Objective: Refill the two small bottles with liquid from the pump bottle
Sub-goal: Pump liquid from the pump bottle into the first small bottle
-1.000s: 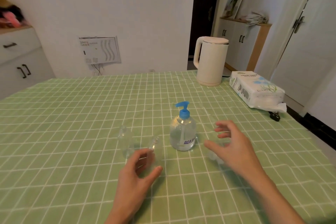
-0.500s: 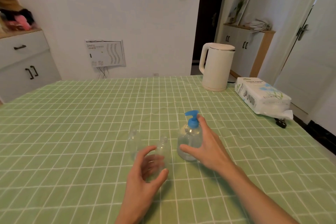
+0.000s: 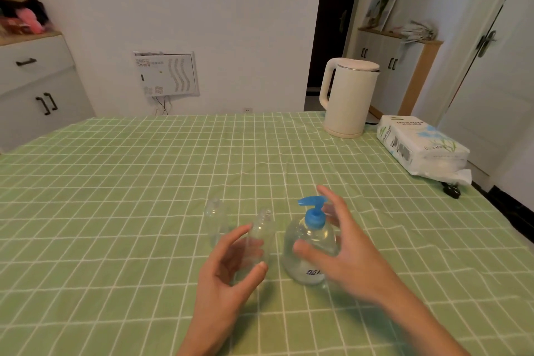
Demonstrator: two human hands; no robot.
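The clear pump bottle (image 3: 306, 266) with a blue pump head stands on the green checked tablecloth, partly filled with clear liquid. My right hand (image 3: 346, 251) wraps around it, thumb pressed on its front and fingers behind its neck. Two small clear bottles without caps stand to its left: one (image 3: 214, 218) farther left by itself, the other (image 3: 261, 228) close to the pump bottle. My left hand (image 3: 228, 274) cups this nearer small bottle, fingers behind it and thumb in front, with a gap left around it.
A cream electric kettle (image 3: 348, 98) stands at the table's far right. A white tissue pack (image 3: 419, 144) lies near the right edge, with a black plug (image 3: 452, 189) beside it. White cabinets stand at the left and behind the table.
My right hand came in from the right side of the table and closed around the pump bottle. My left hand stayed cupped at the nearer small bottle. The camera tilted slightly.
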